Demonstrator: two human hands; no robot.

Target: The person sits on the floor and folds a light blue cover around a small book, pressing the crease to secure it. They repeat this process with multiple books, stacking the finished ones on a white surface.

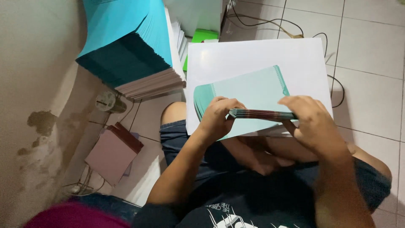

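Head view: your left hand [217, 118] and right hand [310, 122] each pinch one end of a thin card stack [261, 113], held level above your lap, just over a mint sheet [253, 90] lying on a larger white sheet [253, 55]. To your left, a tall blue pile [126, 38] rests on white sheets [152, 84] by the stained wall [33, 84]; a pink pad [112, 154] lies on the tiled floor [371, 50], with cables [270, 23] beyond.
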